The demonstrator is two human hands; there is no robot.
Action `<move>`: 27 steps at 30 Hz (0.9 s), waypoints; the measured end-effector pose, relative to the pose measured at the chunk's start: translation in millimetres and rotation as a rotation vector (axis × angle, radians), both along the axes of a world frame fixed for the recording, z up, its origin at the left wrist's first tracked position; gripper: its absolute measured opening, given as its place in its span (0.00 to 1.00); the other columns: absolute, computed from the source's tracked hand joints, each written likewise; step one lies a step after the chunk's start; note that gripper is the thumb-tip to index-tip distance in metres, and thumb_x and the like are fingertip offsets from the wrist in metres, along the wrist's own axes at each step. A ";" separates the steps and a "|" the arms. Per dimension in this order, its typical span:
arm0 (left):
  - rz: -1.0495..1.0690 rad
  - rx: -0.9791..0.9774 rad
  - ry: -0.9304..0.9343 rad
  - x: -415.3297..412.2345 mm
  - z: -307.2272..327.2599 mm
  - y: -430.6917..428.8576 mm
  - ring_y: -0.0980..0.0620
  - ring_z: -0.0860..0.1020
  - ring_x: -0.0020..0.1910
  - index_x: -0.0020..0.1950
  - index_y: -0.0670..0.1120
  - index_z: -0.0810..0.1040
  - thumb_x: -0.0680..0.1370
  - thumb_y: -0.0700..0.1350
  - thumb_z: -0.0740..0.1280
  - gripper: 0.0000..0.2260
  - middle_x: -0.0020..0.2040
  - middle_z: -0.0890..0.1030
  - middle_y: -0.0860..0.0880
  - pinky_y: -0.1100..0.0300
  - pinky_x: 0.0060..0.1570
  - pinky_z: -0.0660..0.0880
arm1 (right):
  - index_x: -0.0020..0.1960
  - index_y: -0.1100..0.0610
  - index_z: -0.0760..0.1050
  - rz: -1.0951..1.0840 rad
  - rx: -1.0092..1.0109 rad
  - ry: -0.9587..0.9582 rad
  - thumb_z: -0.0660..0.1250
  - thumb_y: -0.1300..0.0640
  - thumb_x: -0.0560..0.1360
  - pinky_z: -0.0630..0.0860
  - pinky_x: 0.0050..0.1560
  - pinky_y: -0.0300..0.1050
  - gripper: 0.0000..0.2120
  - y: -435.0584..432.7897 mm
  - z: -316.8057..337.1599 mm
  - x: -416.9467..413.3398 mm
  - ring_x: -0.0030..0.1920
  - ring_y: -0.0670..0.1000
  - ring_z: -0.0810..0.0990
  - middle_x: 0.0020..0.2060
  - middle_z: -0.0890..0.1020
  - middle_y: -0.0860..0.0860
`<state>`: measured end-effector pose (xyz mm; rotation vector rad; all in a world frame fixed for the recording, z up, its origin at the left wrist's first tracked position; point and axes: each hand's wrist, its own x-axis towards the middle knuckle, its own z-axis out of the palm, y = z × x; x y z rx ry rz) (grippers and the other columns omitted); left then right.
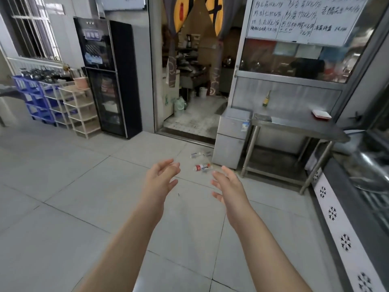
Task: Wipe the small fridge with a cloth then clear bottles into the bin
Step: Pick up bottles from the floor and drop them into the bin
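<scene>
The small fridge (231, 135) is finished in dull silver, brushed-metal looking; the table (294, 125) is made of shiny stainless steel; the cloth (262, 117) is seen as matt grey fabric; the bottle (202, 167) is made of clear plastic; floor tiles (63, 186) are finished matt and smooth; the cabinet (103, 81) is fronted in glossy black glass.

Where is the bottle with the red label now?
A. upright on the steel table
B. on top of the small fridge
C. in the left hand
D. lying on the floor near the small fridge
D: the bottle with the red label lies on its side on the floor, close to the small fridge.
</scene>
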<state>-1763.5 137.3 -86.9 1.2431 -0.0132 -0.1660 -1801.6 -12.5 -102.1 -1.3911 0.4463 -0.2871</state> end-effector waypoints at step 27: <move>-0.143 0.117 0.097 512.3 -54.1 -122.8 0.53 0.78 0.56 0.56 0.47 0.75 0.76 0.44 0.67 0.09 0.57 0.79 0.45 0.56 0.57 0.74 | 0.72 0.54 0.62 -0.129 0.059 0.168 0.64 0.50 0.76 0.70 0.64 0.50 0.27 -124.4 -74.0 506.1 0.58 0.50 0.76 0.59 0.77 0.51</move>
